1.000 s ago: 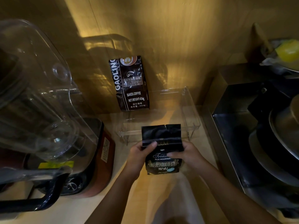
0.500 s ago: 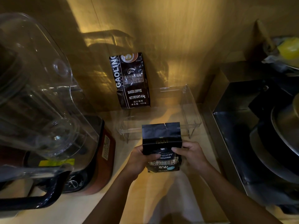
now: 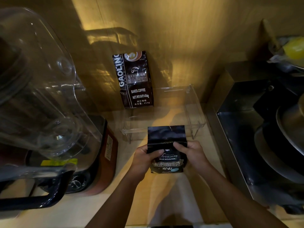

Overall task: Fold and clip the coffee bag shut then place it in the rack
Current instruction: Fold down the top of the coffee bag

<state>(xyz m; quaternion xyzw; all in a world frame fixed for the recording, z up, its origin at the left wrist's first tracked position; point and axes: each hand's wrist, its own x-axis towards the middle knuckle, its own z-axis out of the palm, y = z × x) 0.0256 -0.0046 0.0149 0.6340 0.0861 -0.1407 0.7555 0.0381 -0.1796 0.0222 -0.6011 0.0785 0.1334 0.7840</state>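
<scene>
A black "Treasure Blue Mountain" coffee bag (image 3: pixel 167 146) stands upright on the wooden counter, just in front of a clear acrylic rack (image 3: pixel 195 112). My left hand (image 3: pixel 144 159) grips its left side with the thumb on the front. My right hand (image 3: pixel 192 153) grips the right side, thumb pressing at the crease under the flat top flap, which points up. A second dark bag marked "GAOLING" (image 3: pixel 134 79) stands in the left part of the rack against the wall. No clip is in view.
A blender with a big clear jug (image 3: pixel 37 89) and a reddish base (image 3: pixel 100 162) fills the left. A steel appliance with dark pots (image 3: pixel 266 132) stands on the right. A yellow thing (image 3: pixel 294 49) lies at top right. The wooden wall is close behind the rack.
Both thumbs slid up from the label to the crease below the top flap. The bag stays in the same spot before the rack.
</scene>
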